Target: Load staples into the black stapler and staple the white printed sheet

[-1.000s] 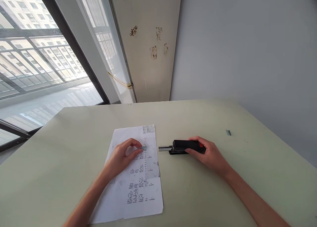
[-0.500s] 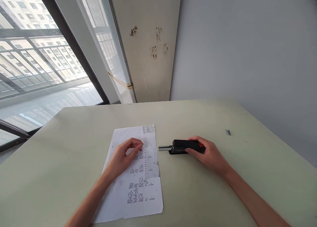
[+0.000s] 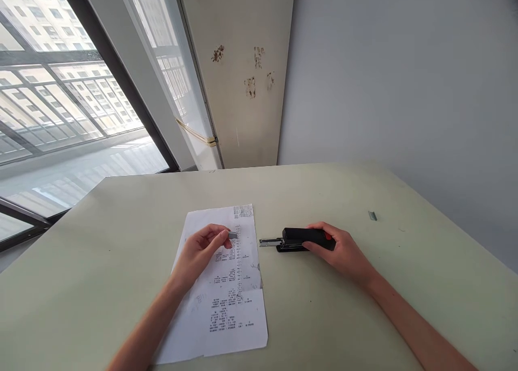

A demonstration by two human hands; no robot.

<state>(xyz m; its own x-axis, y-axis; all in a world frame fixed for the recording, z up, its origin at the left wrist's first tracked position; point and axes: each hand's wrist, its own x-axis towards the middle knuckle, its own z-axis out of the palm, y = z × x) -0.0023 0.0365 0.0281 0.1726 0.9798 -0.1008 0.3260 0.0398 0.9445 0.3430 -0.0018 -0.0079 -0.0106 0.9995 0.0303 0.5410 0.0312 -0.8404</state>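
Between thumb and fingertips, my left hand (image 3: 201, 251) pinches a short grey strip of staples (image 3: 233, 235) above the printed sheets (image 3: 243, 336). My right hand (image 3: 339, 251) is wrapped round the rear of a black stapler (image 3: 294, 236), which rests on the table and points left. From the stapler's front the metal staple tray (image 3: 268, 242) sticks out toward the paper. A gap separates the staple strip from the tray. The stapler's underside is partly hidden by my right fingers.
Another small grey staple strip (image 3: 372, 215) lies on the pale green table (image 3: 324, 317), to the right and beyond my right hand. A grey wall (image 3: 396, 80) borders the table on the right; a window (image 3: 73, 101) is at the left.
My left fingers have shifted and closed into a pinch, and the staple strip now shows plainly at their tips. My right hand and the stapler stay in place.
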